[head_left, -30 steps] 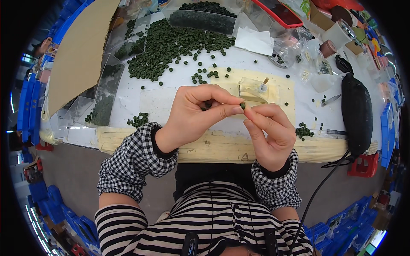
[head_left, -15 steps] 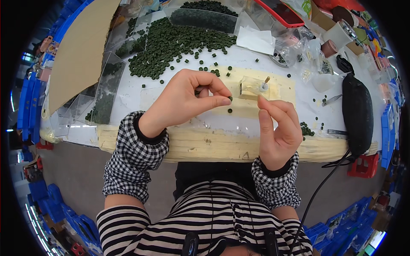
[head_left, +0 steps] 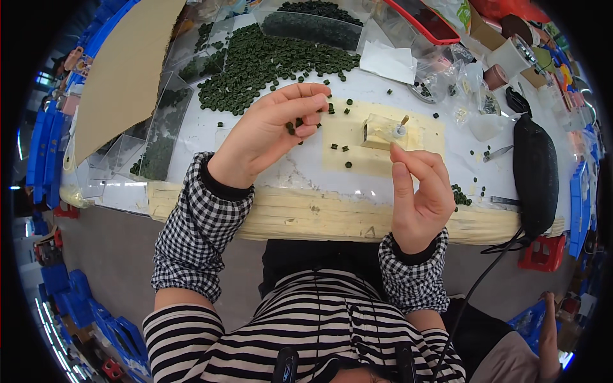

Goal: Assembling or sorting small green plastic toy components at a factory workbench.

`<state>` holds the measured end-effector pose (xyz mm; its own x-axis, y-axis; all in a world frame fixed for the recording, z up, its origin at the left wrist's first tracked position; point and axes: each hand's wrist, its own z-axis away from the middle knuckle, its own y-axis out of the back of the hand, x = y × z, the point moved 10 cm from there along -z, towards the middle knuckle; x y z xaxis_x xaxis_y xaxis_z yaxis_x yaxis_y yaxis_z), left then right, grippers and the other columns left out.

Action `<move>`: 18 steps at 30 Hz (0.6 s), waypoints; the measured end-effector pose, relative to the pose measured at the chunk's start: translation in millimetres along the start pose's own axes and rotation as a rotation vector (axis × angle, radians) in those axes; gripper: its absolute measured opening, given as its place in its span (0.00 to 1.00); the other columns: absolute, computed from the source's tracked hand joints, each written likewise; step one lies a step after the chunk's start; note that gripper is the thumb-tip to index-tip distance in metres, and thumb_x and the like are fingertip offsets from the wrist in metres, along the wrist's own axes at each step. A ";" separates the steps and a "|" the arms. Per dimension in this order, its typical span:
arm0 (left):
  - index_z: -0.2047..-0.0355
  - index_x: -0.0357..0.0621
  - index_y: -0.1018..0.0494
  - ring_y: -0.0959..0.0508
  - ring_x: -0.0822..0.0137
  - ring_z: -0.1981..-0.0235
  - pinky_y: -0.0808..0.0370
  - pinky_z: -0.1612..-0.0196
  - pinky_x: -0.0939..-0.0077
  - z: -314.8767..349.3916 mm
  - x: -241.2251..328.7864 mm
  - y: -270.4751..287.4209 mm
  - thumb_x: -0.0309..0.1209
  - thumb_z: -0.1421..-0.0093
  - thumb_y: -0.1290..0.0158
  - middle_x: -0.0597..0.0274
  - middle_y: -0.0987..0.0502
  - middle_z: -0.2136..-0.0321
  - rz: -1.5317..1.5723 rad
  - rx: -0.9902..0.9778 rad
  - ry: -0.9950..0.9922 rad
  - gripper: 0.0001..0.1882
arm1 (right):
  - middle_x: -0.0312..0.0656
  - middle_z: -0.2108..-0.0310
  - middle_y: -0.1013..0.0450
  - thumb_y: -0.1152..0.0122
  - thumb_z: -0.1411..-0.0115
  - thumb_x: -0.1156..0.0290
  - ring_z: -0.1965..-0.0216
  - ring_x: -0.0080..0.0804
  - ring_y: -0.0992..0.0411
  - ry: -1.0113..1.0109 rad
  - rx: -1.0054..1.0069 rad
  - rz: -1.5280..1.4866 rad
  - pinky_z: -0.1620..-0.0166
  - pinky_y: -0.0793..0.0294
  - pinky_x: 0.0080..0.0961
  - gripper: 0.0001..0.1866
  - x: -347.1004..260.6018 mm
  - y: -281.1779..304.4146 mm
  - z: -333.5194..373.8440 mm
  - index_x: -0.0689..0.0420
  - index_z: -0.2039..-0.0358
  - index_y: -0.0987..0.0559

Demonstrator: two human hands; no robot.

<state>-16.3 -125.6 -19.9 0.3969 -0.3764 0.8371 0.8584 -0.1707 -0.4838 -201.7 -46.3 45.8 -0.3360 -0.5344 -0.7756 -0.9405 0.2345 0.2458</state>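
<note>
We've got a few small green discs (head_left: pixel 292 127) pinched in our left hand (head_left: pixel 271 137) over the bench's middle, near the pile by the far edge. Right hand (head_left: pixel 418 191) is pinched shut; can't tell on what. They're probably light, hard and slippery, so grab by the rims.

Bright even overhead light, soft shadows, sharp centre, fisheye-bent dark rim
</note>
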 end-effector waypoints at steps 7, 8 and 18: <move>0.54 0.32 0.33 0.41 0.83 0.80 0.41 0.77 0.90 6.8 -16.8 -13.6 0.30 0.34 0.54 0.66 0.32 0.70 0.200 -0.013 0.110 0.13 | 0.41 0.69 0.27 0.39 0.45 0.83 0.70 0.25 0.29 -0.012 0.005 0.006 0.65 0.31 0.17 0.11 -0.2 -0.1 -0.7 0.63 0.61 0.19; 0.56 0.33 0.32 0.41 0.84 0.81 0.42 0.78 0.91 8.7 -20.5 -18.9 0.31 0.33 0.54 0.67 0.31 0.72 0.194 -0.073 0.129 0.13 | 0.41 0.69 0.27 0.39 0.46 0.83 0.70 0.25 0.29 -0.010 0.009 0.008 0.65 0.31 0.17 0.11 -0.2 -0.1 -0.9 0.63 0.61 0.19; 0.72 0.42 0.29 0.44 0.84 0.85 0.46 0.81 0.91 21.9 -40.5 -41.6 0.40 0.33 0.55 0.72 0.31 0.80 0.000 -0.231 0.258 0.16 | 0.42 0.70 0.26 0.37 0.48 0.80 0.70 0.29 0.29 0.038 0.016 0.350 0.65 0.30 0.22 0.09 6.2 23.8 -37.5 0.60 0.64 0.19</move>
<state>-61.0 -83.3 -28.0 0.2759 -0.5890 0.7595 0.7504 -0.3617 -0.5532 -228.0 -74.5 68.6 -0.6395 -0.4497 -0.6236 -0.7675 0.4211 0.4834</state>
